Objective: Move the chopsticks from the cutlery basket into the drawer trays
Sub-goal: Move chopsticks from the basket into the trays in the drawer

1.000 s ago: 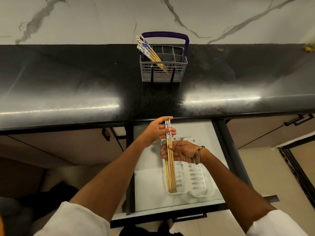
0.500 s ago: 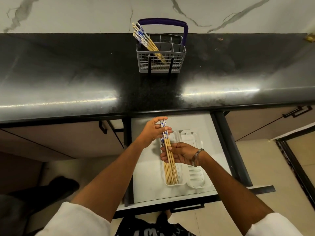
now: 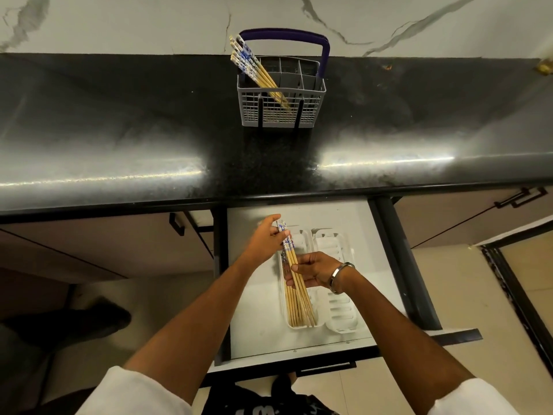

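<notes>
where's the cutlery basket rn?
Head view: the cutlery basket sits at the back of the black counter, against the marble wall, beyond the open drawer, with chopsticks in its left compartment.

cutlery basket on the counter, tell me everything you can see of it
The cutlery basket is grey plastic with mesh sides, a gridded top of open compartments and a dark purple arched handle. It stands upright on the black countertop, near the marble wall. A bundle of chopsticks with blue-patterned tops leans leftward out of its left compartments. Neither hand touches it.
</notes>
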